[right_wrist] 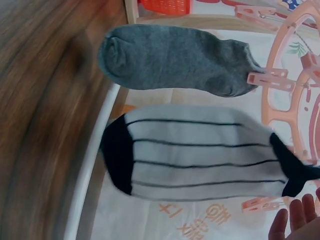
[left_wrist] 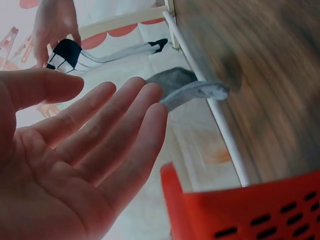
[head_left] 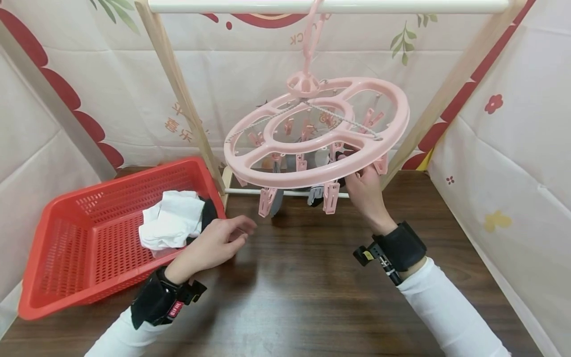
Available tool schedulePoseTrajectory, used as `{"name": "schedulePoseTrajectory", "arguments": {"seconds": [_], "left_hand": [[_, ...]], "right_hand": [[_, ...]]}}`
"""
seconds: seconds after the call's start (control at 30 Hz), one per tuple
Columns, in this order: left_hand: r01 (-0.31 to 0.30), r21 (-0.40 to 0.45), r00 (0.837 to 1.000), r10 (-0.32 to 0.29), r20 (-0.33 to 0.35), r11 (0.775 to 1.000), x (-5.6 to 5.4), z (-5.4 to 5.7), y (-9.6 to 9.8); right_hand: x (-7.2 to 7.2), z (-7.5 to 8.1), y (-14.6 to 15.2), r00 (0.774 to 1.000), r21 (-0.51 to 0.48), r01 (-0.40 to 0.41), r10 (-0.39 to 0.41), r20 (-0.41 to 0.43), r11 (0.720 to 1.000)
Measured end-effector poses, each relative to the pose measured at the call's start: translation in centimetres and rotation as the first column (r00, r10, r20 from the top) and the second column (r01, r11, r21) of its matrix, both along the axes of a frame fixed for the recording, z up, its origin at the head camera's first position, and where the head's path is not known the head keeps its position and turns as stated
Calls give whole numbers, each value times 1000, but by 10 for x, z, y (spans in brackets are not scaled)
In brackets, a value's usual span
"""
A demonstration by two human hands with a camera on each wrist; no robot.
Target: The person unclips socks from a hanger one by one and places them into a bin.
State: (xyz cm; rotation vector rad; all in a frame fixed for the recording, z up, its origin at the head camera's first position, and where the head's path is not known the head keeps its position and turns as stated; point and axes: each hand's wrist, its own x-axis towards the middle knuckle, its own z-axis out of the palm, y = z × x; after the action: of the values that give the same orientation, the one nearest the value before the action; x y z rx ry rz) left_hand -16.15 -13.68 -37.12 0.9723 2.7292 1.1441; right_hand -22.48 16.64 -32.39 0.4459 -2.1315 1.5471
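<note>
My right hand (head_left: 368, 193) reaches under the front right of a pink round clip hanger (head_left: 308, 183). It pinches the dark cuff of a light sock with thin black stripes (right_wrist: 205, 152), which hangs toe down. Beside that sock hangs a grey sock (right_wrist: 175, 60), gripped at its cuff by a pink clip (right_wrist: 272, 80). In the head view both socks are mostly hidden behind the hanger's ring. My left hand (head_left: 218, 243) is near the red basket's right side, palm visible in the left wrist view, fingers loosely extended and holding nothing.
A red perforated basket (head_left: 58, 208) stands at the left with folded white cloth items (head_left: 171, 220) and a dark one (head_left: 208, 213) inside. The hanger hangs from a white rail (head_left: 401, 6) on a wooden frame (head_left: 178, 89). A lower white bar (head_left: 243, 191) crosses behind the brown table (head_left: 290, 297).
</note>
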Motion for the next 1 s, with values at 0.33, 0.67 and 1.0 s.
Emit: {"name": "schedulePoseTrajectory", "arguments": {"seconds": [0.33,0.67,1.0], "left_hand": [[45,57,993,-51,106,997,0,-26,20],[77,162,983,-103,152,984,-4,-49,56],[-104,299,993,84,79,948,-33,-54,92]], "right_hand": [[11,33,-21,974,113,-71,93,-207,991],[-10,21,-15,962,117,-114,139,-234,987],[-3,33,-14,980,104,-114,129,-151,988]]}}
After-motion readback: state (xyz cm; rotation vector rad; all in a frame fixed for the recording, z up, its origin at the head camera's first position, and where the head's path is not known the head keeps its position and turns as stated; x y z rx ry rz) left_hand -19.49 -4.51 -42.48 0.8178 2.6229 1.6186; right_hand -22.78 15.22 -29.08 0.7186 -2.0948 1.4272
